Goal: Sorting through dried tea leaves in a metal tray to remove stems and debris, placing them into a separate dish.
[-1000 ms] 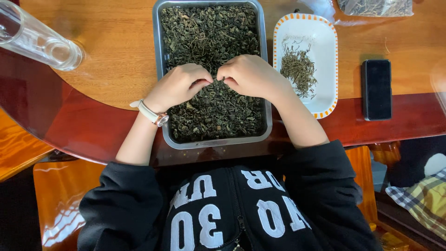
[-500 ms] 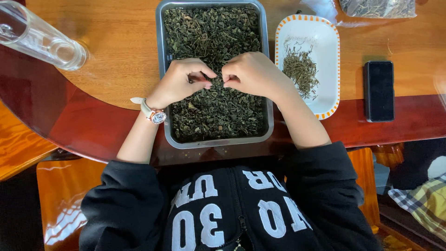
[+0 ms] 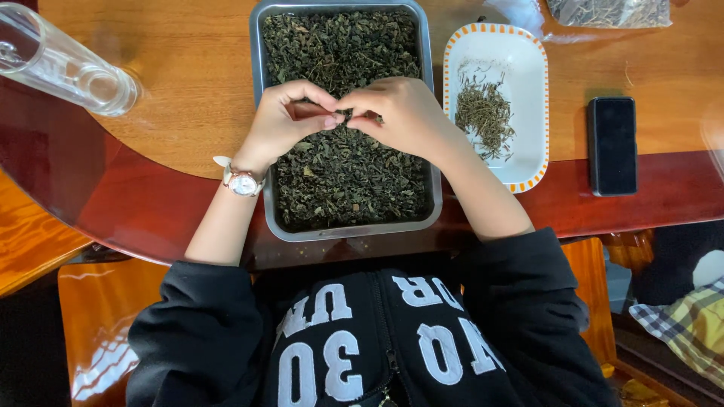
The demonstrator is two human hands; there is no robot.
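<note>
I see my left hand point(image 3: 285, 120) and right hand point(image 3: 398, 113) meeting fingertip to fingertip over the metal tray point(image 3: 430, 181) of dried leaves point(image 3: 343, 173), pinching a small piece together. The leaves look light, brittle and crumbly; a gentle fingertip pinch suits them. A white dish point(image 3: 528, 83) of stems sits at three o'clock.

The tray point(image 3: 345, 226) of leaves sits mid-tabletop point(image 3: 188, 83); the dish point(image 3: 528, 83) lies just right of it. The phone point(image 3: 612, 145) lies further right; the glass point(image 3: 64, 64) far left.

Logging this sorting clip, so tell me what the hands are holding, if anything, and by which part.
Both hands, left hand and right hand, pinch something small between meeting fingertips above the tray of dried leaves; too small to identify.
</note>
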